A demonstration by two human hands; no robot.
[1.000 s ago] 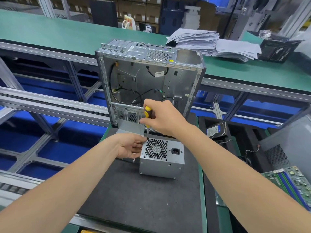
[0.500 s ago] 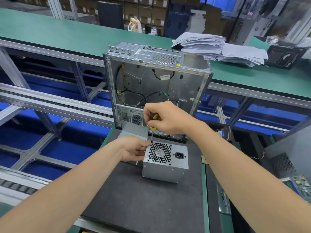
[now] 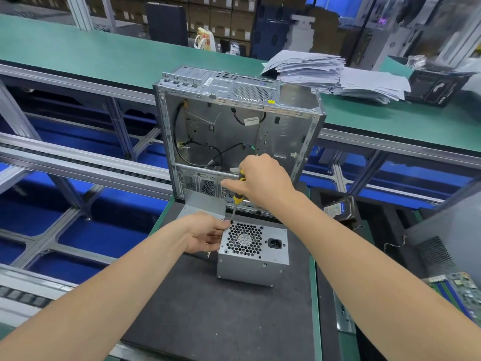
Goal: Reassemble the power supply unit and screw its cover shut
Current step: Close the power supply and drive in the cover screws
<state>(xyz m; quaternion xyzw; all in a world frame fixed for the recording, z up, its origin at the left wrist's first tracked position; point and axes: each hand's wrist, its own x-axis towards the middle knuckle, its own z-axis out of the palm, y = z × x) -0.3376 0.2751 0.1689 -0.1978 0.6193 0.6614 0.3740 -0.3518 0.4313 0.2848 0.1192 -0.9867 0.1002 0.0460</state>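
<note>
Right hand (image 3: 263, 182) is wrapped round the yellow-and-black handle of a screwdriver (image 3: 238, 196), held near upright with its thin steel shaft pointing down. The tip meets the top left corner of the power supply (image 3: 253, 252), right at the left hand's fingertips. Left hand (image 3: 208, 235) grips that corner and the unit's left side, steadying it. Whether a screw sits under the tip is too small to tell. Hands are close, the right above and just beyond the left.

Progress, as judged: the box looks closed, with its cover seated and fastening under way at one corner. The other corners can't be read for screws, so the count done is unknown. Likely left to do: this corner, then the rest.

Materials:
- Power supply: dull grey sheet-metal box with crisp folded edges. Honeycomb fan grille on top, black socket beside it toward the right arm.
- Mat (image 3: 208, 308), under both forearms: dark, matte, faintly grainy. The unit stands on it.
- Bent grey metal plate (image 3: 205, 204), just beyond the left hand.
- Open computer case (image 3: 286, 131), beyond the right hand: bare stamped steel, black cables looped inside.
- Stack of papers (image 3: 325, 71), further off to the right: ragged.
</note>
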